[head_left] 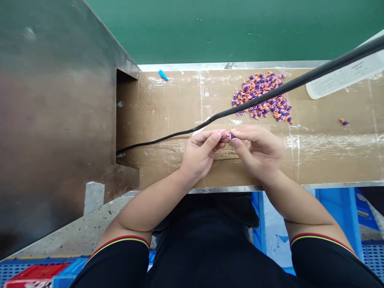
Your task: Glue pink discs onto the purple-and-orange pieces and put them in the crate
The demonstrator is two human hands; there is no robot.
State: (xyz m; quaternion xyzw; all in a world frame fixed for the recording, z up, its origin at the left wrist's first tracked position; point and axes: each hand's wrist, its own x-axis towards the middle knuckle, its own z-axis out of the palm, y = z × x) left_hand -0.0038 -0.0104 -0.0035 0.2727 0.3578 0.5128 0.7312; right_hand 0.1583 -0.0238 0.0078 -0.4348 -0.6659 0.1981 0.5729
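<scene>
My right hand [261, 152] pinches a small purple figurine piece [231, 136] with white trim between thumb and index finger. Close beside it, my left hand [199, 154] has its thumb and index finger pressed together; a pinkish spot shows at their tips, too small to name. The fingertips of both hands almost meet over the cardboard. Beyond them lies a pile of small purple and orange figurine pieces [264, 96]. Part of a white object [200, 129] shows behind my left hand, mostly hidden.
A black cable [177, 133] crosses the cardboard-covered table [168, 108] above the hands. On the left stands a metal housing [60, 104]. A blue cone-shaped piece [163, 75], a single loose figurine piece [344, 122] and a white labelled bottle [345, 76] lie around. Green belt [228, 32] runs behind.
</scene>
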